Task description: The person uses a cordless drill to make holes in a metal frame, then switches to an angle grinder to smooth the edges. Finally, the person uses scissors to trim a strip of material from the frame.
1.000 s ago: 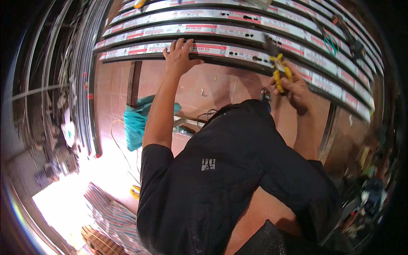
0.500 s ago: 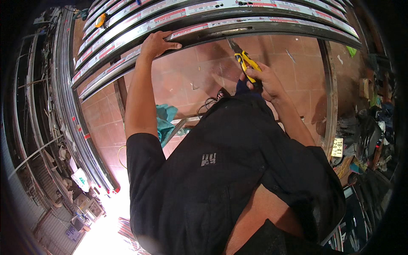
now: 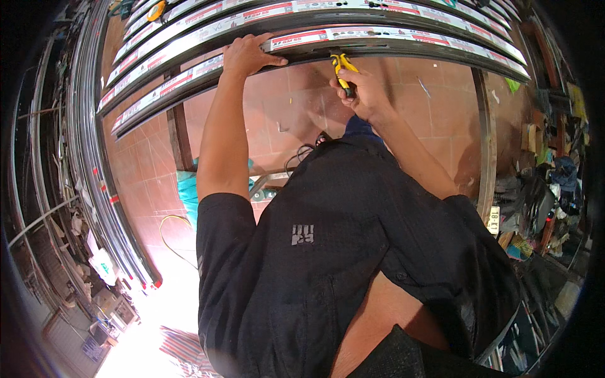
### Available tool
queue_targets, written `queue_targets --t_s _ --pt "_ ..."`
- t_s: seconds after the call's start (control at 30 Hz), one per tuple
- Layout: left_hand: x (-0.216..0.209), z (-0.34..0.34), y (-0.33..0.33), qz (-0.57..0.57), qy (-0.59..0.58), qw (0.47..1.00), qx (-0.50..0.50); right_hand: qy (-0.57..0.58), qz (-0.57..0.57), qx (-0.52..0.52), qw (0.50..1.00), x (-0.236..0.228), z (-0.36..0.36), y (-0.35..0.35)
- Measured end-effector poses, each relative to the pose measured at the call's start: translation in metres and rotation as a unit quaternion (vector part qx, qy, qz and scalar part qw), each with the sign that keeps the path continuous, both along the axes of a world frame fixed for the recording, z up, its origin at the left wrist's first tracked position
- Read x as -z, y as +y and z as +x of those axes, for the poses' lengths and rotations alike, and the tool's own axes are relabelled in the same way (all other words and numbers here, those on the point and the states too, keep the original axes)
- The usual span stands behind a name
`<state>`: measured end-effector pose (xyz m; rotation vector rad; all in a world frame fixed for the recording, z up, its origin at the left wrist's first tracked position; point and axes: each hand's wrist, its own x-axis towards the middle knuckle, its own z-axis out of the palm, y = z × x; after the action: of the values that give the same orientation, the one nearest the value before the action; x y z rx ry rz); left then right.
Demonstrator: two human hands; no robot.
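Across the top lies a row of long dark metal profiles with white and red protective film. My left hand point(image 3: 249, 55) grips the nearest metal profile point(image 3: 435, 41), fingers over its top and thumb along its front edge. In my right hand point(image 3: 362, 91) is a pair of yellow and black pliers point(image 3: 343, 70). The plier jaws are up at the front face of that profile, right of my left hand. Whether they bite on anything is too small to tell.
A yellow tape measure point(image 3: 156, 11) rests on the profiles at the far left. Wooden bars point(image 3: 484, 126) run under the profiles. More long profiles point(image 3: 94, 164) lie along the left. A teal cloth point(image 3: 188, 192) hangs nearby; mixed clutter point(image 3: 535, 195) fills the right side.
My right hand has brought the pliers up and left, and their jaws now meet the nearest profile. My left hand has shifted slightly right, still on that profile; its left end now sits farther from the others.
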<state>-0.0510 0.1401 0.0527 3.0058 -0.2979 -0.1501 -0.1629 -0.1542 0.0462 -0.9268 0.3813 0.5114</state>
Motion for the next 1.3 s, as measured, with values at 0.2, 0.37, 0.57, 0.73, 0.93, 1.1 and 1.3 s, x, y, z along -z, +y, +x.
queue_targets --t_s 0.2,0.37,0.57,0.73,0.93,1.1,1.3 --pt "-0.006 0.005 0.002 0.001 0.04 0.999 -0.009 0.032 0.08 -0.061 0.994 0.007 -0.001 0.039" --pt "-0.007 0.007 0.003 0.011 0.038 0.999 -0.02 0.042 0.035 0.045 0.997 0.0 0.001 0.036" --pt "-0.001 0.012 0.005 0.001 0.053 0.998 -0.02 0.073 0.032 0.051 0.996 -0.006 -0.002 0.033" --pt "0.0 0.012 0.008 -0.007 0.045 0.999 -0.01 0.058 0.064 -0.053 0.995 -0.008 -0.002 0.034" --pt "-0.002 0.009 0.006 -0.001 0.034 0.999 -0.018 0.086 0.061 -0.085 0.991 -0.01 -0.002 0.029" --pt "-0.008 0.006 0.006 -0.008 0.053 0.999 -0.013 0.087 0.064 -0.106 0.988 -0.01 0.004 0.031" --pt "-0.012 0.003 0.004 0.001 0.059 0.998 -0.02 0.095 0.089 -0.087 0.988 -0.013 0.0 0.028"
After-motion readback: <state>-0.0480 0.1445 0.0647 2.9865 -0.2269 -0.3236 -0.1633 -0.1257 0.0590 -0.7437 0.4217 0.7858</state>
